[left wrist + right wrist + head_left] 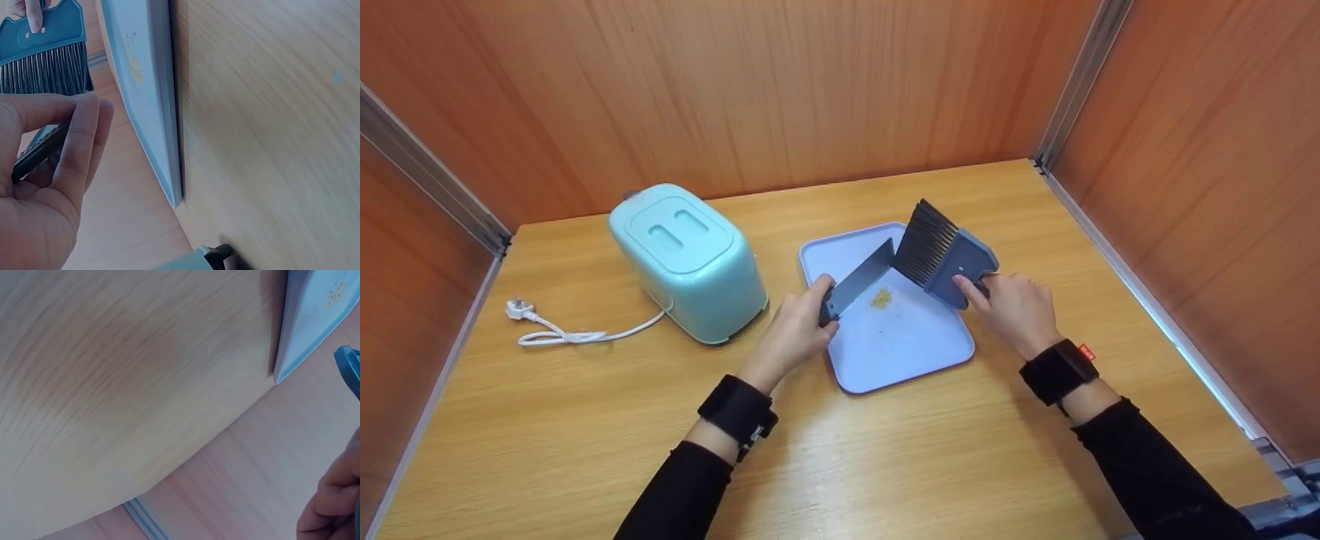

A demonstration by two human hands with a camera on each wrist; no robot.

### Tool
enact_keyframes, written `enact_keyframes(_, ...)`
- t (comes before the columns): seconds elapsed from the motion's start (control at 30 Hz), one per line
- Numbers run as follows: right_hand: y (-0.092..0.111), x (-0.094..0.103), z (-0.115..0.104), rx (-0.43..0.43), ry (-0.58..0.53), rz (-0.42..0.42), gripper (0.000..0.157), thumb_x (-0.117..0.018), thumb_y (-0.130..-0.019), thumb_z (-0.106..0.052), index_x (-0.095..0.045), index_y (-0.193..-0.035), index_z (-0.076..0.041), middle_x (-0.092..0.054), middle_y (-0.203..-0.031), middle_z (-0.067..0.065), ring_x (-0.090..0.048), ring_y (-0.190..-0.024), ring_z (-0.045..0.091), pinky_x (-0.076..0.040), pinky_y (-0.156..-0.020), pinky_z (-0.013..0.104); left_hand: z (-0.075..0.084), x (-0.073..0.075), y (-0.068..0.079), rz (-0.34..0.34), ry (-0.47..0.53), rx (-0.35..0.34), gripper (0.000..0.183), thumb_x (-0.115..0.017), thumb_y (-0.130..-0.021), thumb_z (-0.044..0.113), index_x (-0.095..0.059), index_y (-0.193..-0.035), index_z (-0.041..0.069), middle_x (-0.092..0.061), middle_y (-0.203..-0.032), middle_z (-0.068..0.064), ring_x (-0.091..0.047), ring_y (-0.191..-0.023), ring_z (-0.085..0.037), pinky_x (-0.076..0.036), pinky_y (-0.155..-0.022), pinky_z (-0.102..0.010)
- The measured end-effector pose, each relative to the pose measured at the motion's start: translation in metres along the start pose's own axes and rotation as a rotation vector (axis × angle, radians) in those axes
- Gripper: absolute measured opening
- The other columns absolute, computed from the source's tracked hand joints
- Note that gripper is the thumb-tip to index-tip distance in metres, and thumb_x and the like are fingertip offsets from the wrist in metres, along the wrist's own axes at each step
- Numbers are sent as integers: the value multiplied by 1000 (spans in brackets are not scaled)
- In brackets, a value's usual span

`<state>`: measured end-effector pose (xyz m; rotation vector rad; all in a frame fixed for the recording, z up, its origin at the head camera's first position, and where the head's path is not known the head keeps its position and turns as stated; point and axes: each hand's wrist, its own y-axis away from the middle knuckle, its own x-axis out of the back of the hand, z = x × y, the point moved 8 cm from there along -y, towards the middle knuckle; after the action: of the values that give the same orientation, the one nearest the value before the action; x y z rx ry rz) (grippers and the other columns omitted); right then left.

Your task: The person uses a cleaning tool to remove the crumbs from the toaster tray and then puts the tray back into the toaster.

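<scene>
While the left hand [799, 322] is gripping a grey flat-bladed tool [866, 277] over the blue tray [889, 352] in the head view, the right hand [1020, 309] is holding a wide brush [962, 262] above the tray's right side, crumbs [881, 298] are lying on the tray and a mint toaster [690, 247] is standing left of it. In the left wrist view, the left hand is pinching the tool's dark handle [39, 153]; in the right wrist view, the right hand is showing too partially to tell its grip.

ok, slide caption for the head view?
Left grip holds a flat gray tool, right grip a black-bristled brush, over a lavender tray with yellowish crumbs; mint appliance nearby.
</scene>
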<state>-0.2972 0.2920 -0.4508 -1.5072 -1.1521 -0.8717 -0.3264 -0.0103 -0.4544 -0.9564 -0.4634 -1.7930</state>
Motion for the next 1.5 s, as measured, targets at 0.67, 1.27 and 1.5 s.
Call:
enact_keyframes(0.67, 6, -12, -5, -12, -232, -221, 65, -56, -105, -64, -53, -67, -12, -36, -60, -2, -46, -57, 19, -30, -60, 31, -1, -3, -3, -1, -8, 18, 42, -79, -92, 2, -58, -128, 11, -75, -108, -17, -73, -96, -32, -64, -80, -46)
enact_keyframes(1.27, 15, -18, -43, 64, -296, -201, 61, -62, -105, -55, -46, -62, -15, -33, -59, -5, -41, -53, 14, -26, -57, 27, 1, -1, 1, 42, 5, -23, 42, -80, -91, 1, -58, -125, 11, -74, -105, -17, -71, -93, -32, -64, -76, -45)
enact_keyframes(1.5, 13, -16, -39, 54, -172, -139, 60, -62, -105, -54, -49, -63, -13, -33, -59, -4, -42, -54, 17, -26, -58, 30, 8, 0, 2, 65, -43, -94, 42, -77, -91, -2, -56, -126, 9, -72, -96, -17, -72, -86, -33, -63, -69, -44)
